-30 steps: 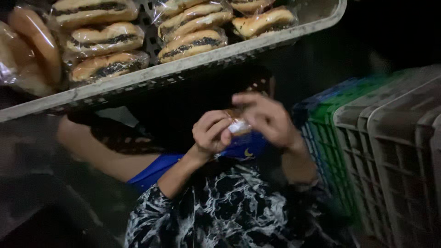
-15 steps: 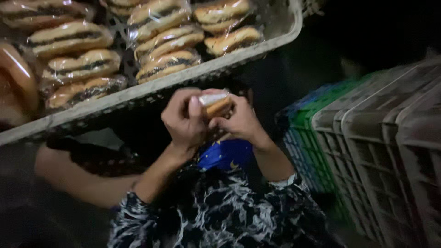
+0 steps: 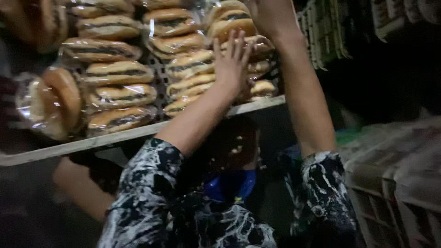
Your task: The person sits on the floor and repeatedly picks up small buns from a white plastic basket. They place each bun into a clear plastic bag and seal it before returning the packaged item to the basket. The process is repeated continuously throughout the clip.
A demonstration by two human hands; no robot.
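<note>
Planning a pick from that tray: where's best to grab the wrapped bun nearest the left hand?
Grip the wrapped bun across its two long sides, coming from above. It lies flat in a tight row on the tray, neighbours against its ends, so only top and sides look free. The left hand is just beside it, fingers spread; motion blur hides the wrap's seams.

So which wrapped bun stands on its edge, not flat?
The wrapped bun at the tray's left end; the others lie flat in stacks.

Both arms raised to upper centre of frame; left hand [image 3: 232, 59] fingers spread, right hand [image 3: 271, 16] partly cropped at top.
</note>
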